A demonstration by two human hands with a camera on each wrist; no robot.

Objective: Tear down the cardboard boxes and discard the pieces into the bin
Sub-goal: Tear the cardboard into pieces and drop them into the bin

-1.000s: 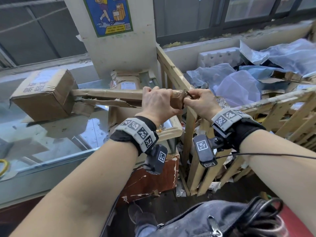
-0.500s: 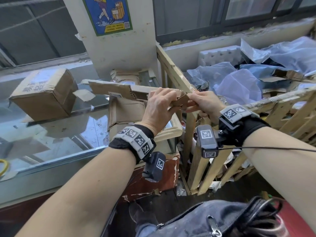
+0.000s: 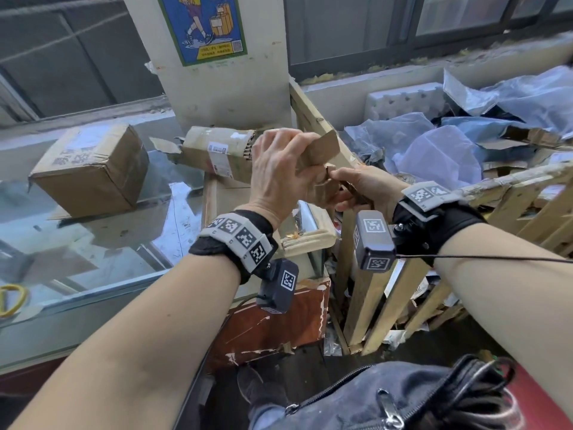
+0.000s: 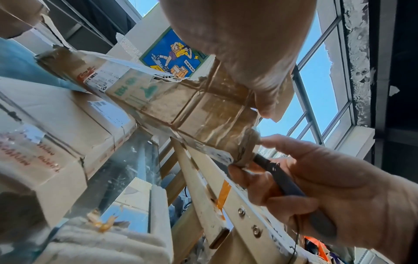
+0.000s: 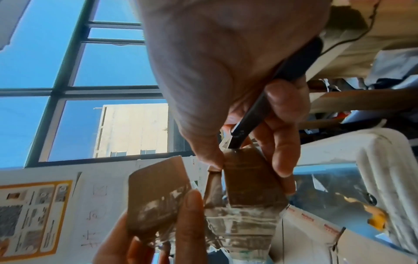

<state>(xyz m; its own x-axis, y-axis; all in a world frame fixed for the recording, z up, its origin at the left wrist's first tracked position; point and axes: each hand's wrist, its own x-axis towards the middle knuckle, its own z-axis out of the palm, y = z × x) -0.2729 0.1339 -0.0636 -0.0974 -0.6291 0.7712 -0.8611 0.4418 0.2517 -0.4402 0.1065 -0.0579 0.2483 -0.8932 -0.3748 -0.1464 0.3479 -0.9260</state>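
A torn, taped cardboard box with a white label hangs above the glass counter, next to the bin's corner post. My left hand grips its near end, fingers curled over a bent flap. My right hand sits just below and pinches the lower flap between thumb and forefinger. Its other fingers hold a dark slim tool against the palm; the tool's tip lies at the flap's edge. The bin is a wooden slatted crate to the right, holding cardboard scraps and plastic bags.
An intact taped box stands on the glass counter at left. A white pillar with a blue poster rises behind. Foam padding caps the counter's corner. A dark bag lies below me.
My left hand has risen and turned, tipping the cardboard up so its labelled face shows. My right hand has dropped below the left and moved to the lower flap.
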